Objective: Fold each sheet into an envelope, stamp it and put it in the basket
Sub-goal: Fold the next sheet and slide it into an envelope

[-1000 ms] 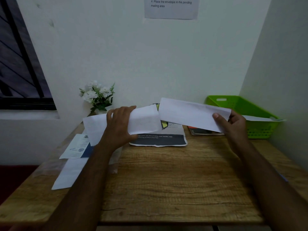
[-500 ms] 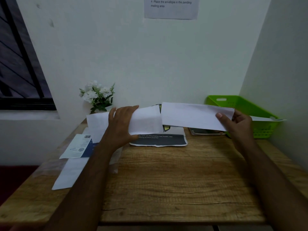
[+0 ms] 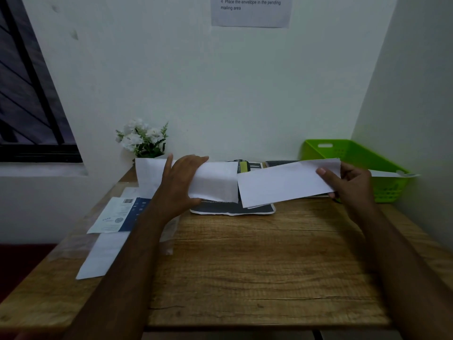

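Observation:
My left hand (image 3: 180, 185) grips a white sheet (image 3: 215, 182) that curls over the fingers, held above the back of the wooden table (image 3: 245, 266). My right hand (image 3: 350, 182) pinches the right end of a white folded envelope (image 3: 284, 184), which hangs tilted with its left end lower. The two papers almost meet at the middle. A green basket (image 3: 362, 155) stands at the back right, just behind my right hand, with a white paper (image 3: 392, 173) lying over its front rim.
A dark printed sheet (image 3: 232, 209) lies under the held papers. Printed leaflets (image 3: 117, 217) and a long white strip (image 3: 103, 256) lie at the left edge. A pot of white flowers (image 3: 142, 139) stands at the back left. Walls close the back and right.
Both hands have sunk a little toward the table. The envelope's left end has dropped, so it now slopes the other way. The left sheet has shifted slightly right.

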A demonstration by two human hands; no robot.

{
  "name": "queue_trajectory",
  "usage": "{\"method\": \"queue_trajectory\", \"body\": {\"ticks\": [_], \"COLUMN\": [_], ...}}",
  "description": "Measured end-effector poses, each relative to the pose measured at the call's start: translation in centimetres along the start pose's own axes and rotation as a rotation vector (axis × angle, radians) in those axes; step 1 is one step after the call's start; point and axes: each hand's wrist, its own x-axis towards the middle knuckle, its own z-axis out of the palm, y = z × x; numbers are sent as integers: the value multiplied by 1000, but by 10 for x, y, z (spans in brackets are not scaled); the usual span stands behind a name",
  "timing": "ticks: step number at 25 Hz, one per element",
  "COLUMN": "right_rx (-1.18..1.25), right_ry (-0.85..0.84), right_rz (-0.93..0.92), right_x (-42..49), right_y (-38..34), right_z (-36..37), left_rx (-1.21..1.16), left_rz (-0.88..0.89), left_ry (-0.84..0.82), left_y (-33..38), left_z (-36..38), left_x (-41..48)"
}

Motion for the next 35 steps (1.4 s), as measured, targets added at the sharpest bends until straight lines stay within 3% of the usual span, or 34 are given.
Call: {"method": "queue_trajectory", "body": {"ticks": [12, 23, 28, 32, 35], "right_rx": [-14, 10, -21, -51, -109], "right_ry": [91, 60, -42, -306, -308], "right_rz": [-91, -22, 20, 87, 161], "right_x": [-1, -6, -13, -20, -18], "right_y": [0, 7, 10, 8, 9], "right_z": [3, 19, 33, 45, 43], "left_rx": [7, -2, -3, -8, 9], "left_rz": [94, 5, 6, 1, -10], "left_ry": [-171, -95, -113, -132, -114], "left_y": [16, 25, 29, 31, 29], "left_z": [4, 6, 8, 8, 7], "left_x": [3, 1, 1, 2, 2]}}
